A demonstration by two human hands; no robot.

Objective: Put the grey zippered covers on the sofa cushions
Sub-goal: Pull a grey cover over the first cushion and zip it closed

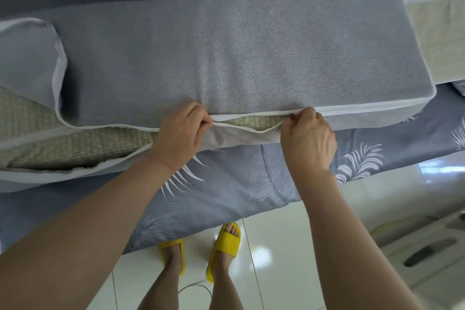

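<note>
A long cushion lies across the sofa seat inside a grey zippered cover (239, 53). The beige woven cushion (50, 143) shows through the open zip along the near side. Right of my right hand the zip is closed; left of it the seam gapes. My left hand (181, 131) pinches the white-edged zip seam together. My right hand (307, 133) pinches the small dark zip pull (292, 116) at the seam. The cover's left end (30, 58) hangs loose and folded over.
A second beige cushion (442, 33) without a grey cover lies at the far right. The sofa seat wears a blue-grey sheet with white leaf prints (251, 184). My feet in yellow slippers (224, 249) stand on a glossy white tile floor. A white unit (427, 246) sits at the lower right.
</note>
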